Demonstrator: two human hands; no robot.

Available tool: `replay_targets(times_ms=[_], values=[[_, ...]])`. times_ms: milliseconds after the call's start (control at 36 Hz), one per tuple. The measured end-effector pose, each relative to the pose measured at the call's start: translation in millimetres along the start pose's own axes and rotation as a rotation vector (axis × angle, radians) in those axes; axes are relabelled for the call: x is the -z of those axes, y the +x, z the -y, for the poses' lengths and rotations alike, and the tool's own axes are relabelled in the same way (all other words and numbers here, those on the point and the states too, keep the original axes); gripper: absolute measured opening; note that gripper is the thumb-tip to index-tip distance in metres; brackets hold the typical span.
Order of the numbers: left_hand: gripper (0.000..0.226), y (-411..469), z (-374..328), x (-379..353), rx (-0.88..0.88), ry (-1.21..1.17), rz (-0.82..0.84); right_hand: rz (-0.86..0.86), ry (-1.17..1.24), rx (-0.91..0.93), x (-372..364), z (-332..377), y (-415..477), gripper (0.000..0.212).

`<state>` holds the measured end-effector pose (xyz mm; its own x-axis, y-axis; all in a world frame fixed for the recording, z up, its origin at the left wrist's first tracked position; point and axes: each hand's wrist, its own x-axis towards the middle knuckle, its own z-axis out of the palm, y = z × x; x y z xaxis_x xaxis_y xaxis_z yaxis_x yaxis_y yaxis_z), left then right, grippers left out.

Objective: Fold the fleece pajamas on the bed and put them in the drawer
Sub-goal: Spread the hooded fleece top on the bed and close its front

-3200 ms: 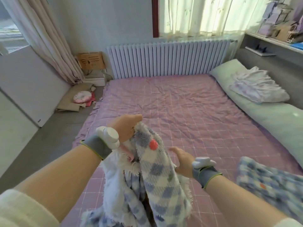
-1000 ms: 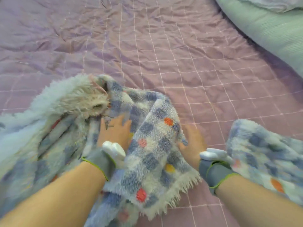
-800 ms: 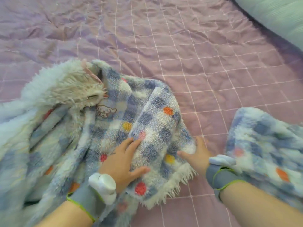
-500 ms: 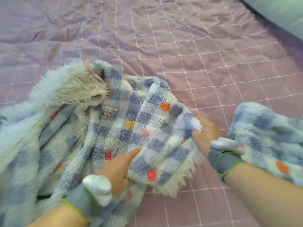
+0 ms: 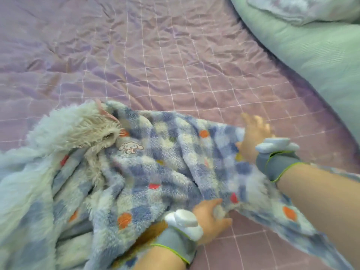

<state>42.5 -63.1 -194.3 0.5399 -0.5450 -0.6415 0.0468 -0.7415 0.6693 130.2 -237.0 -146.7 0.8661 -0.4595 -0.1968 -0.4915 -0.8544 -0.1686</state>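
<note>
Purple quilting with a pale grid covers the bed (image 5: pixel 155 55), which fills the view.

Nearest, toward the bed's near side, the left hand (image 5: pixel 211 219) has its fingers curled round the lower hem of the pajama top (image 5: pixel 155 162), a blue-and-white check fleece with orange, red and yellow dots. Two hands show, each with a grey wristband edged in green: one on the left wrist (image 5: pixel 175 244), one on the right (image 5: pixel 276 162). There are two fleece pieces. The second fleece piece (image 5: pixel 288 217) lies under the right forearm, cut off by the lower right corner.

Half a second ago the top's right flap was bunched between the hands. Now it is drawn out flat to the right, and both hands have shifted rightward with it.

Farther on, the right hand (image 5: pixel 253 133) sits at the flap's far right edge. It is blurred, so I cannot tell whether it pinches the fleece or only presses on it. The top's shaggy white lining (image 5: pixel 74 129) is turned out on the left, beside a small embroidered figure (image 5: pixel 131 148).

Along the bed's far right edge lies one green bolster (image 5: pixel 311 51), with one pale cloth (image 5: pixel 292 8) on it, cropped at the top.
</note>
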Motion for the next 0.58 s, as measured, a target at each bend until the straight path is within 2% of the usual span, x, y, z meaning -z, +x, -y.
replay_targets(times_ms=[83,167,250,472,583], values=[[0.042,-14.9,22.6,5.8,0.052,-0.083,-0.085,0.214,-0.061,0.144,-24.6,15.4,-33.7,0.06],[0.034,-40.8,55.6,30.5,0.095,-0.122,-0.203,0.438,0.007,0.224,-35.4,42.1,-68.6,0.051],[0.028,-68.9,91.0,62.9,0.12,-0.079,-0.329,0.56,0.06,0.25,-42.2,70.8,-96.9,0.043],[0.025,-160.0,191.7,167.8,0.23,-0.017,-0.655,0.649,0.138,0.327,-57.6,182.9,-154.9,0.031],[0.023,-197.3,241.3,209.5,0.22,0.069,-0.859,0.604,0.216,0.324,-70.4,245.5,-181.9,0.029]])
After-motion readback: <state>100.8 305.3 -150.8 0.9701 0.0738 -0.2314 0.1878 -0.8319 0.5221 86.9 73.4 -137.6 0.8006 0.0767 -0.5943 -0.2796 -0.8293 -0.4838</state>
